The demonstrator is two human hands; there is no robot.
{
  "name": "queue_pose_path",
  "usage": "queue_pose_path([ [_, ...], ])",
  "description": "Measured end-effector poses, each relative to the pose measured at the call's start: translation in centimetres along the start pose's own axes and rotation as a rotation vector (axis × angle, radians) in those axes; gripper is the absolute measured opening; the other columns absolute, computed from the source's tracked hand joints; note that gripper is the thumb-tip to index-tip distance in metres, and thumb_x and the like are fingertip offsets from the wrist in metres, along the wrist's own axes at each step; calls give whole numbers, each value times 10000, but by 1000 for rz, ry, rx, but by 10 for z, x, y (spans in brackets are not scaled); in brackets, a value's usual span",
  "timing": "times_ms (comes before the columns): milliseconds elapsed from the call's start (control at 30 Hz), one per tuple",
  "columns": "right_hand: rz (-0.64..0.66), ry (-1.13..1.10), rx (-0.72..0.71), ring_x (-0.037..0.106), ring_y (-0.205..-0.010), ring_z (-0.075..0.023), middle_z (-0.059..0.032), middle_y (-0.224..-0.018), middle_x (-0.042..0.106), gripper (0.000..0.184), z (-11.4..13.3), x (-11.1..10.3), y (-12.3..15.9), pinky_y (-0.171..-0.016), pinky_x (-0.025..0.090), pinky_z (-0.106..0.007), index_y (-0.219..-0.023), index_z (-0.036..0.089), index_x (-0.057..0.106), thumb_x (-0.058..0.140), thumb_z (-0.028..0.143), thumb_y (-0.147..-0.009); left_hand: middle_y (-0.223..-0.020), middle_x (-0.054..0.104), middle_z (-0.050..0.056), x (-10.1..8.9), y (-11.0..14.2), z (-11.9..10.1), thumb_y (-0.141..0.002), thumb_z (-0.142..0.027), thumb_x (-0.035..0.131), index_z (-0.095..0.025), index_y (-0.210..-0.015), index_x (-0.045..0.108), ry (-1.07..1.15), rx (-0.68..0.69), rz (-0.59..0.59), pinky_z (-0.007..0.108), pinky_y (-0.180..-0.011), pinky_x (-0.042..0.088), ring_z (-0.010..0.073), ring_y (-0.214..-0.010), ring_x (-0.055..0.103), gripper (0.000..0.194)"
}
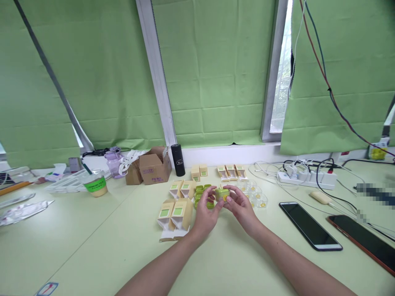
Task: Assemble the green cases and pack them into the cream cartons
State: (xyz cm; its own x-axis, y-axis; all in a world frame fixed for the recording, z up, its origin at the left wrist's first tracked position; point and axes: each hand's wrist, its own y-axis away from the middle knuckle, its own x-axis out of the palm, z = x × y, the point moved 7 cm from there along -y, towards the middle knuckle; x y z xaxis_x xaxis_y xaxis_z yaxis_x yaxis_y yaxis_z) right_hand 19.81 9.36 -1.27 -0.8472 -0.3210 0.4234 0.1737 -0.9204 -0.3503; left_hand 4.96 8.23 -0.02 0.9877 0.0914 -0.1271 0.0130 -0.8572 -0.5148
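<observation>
The left hand and right hand cover parts of the little green box; some green cups sit hidden behind the left. I can't read the black bottle's lettering. The rightmost phone runs out of view, blocky blur masks something dark above it, and the sticker is cut off below.

Bright, even light; stretched edges
</observation>
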Motion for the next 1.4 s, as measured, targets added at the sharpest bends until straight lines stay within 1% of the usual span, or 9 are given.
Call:
queue_pose_path([
  [100,1,-146,70,755,-975,-280,-24,-971,765,515,-6,0,1,-974,576,-527,-1268,329,654,884,466,-828,-1185,687,96,0,2,-2,-917,-493,762,-254,-1353,615,57,3,-13,375,-979,496,261,-1140,635,518],
  [200,-9,-245,135,769,-972,-290,-41,-1017,793,523,-15,-4,0,-912,582,-506,-1292,326,642,864,447,-835,-1160,694,98,0,3,-3,-937,-493,736,-238,-1303,623,82,3,-14,376,-969,502,258,-1115,650,460],
  [333,-25,-320,171,780,-973,-287,-71,-1102,813,435,-26,-10,-2,-833,589,-459,-1242,315,650,824,427,-859,-1127,705,96,2,3,-4,-960,-469,707,-227,-1262,621,83,1,6,377,-951,512,255,-1085,666,397],
  [467,-58,-360,187,795,-915,-292,-73,-1057,828,385,-33,-14,-3,-790,601,-464,-1174,305,657,829,386,-839,-1116,710,94,3,3,-5,-968,-435,696,-222,-1254,618,76,18,14,384,-953,516,253,-1073,677,364],
  [567,-71,-355,176,799,-902,-303,-74,-1065,829,362,-34,-16,-3,-781,610,-488,-1156,302,657,822,384,-845,-1114,712,90,3,3,-3,-960,-437,707,-223,-1250,622,85,12,11,381,-952,518,251,-1070,680,370],
  [767,-34,-285,147,787,-952,-295,-60,-1102,815,409,-29,-16,-4,-821,598,-469,-1189,312,662,846,430,-843,-1130,708,93,2,2,0,-959,-446,711,-230,-1247,625,79,7,5,386,-965,520,256,-1094,673,371],
  [1000,-123,-253,135,741,-896,-252,-46,-1037,788,525,-22,-19,-1,-815,587,-429,-1217,278,673,923,385,-768,-1206,698,113,3,1,6,-969,-457,694,-229,-1289,608,55,-26,31,400,-981,508,271,-1160,655,402],
  [1167,-149,-175,75,720,-888,-245,-45,-1026,776,602,-16,-19,0,-787,570,-405,-1225,283,664,963,404,-717,-1238,697,127,3,1,11,-944,-472,727,-225,-1318,609,43,-21,45,420,-1001,499,288,-1190,644,464],
  [1400,-174,-60,4,722,-1003,-266,-48,-1091,781,723,-11,-20,1,-912,549,-425,-1252,298,620,998,342,-638,-1369,668,157,5,-2,18,-888,-452,788,-216,-1424,566,82,-37,122,438,-1017,494,327,-1268,621,627],
])
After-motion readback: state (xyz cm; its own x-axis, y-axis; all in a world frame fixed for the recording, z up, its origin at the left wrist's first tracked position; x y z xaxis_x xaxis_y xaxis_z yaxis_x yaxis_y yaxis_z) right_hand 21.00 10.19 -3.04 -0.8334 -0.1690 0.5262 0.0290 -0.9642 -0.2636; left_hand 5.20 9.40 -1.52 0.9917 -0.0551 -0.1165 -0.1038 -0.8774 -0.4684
